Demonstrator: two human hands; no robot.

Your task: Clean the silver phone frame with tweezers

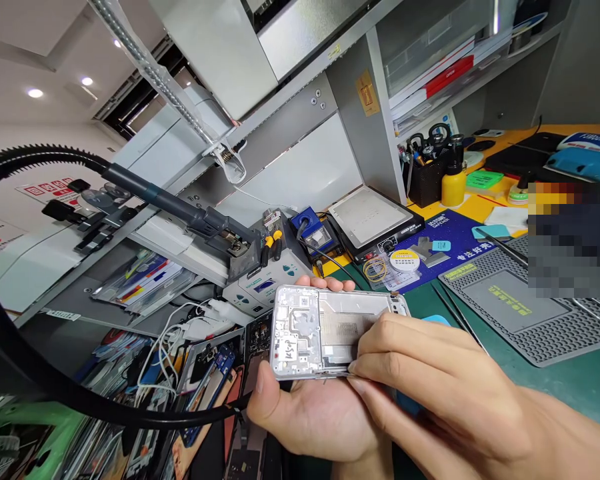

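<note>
My left hand point(307, 410) cradles an opened phone frame point(305, 327) from below, thumb on its near left corner and fingertips over the far edge. The frame is silver, lies back-up and shows bare metal plates and a handwritten mark. My right hand point(430, 373) comes over from the right, its fingers pinched together against the frame's near edge around the middle. Whether something thin sits between those fingers is hidden.
A black hose point(40, 373) loops at left, ending in a hot-air handle point(180, 210) on a soldering station point(260, 283). Opened phones point(210, 380) lie below. Behind are a heating plate point(370, 223), a yellow bottle point(453, 183) and a grey work mat point(520, 303) with tweezers point(500, 247).
</note>
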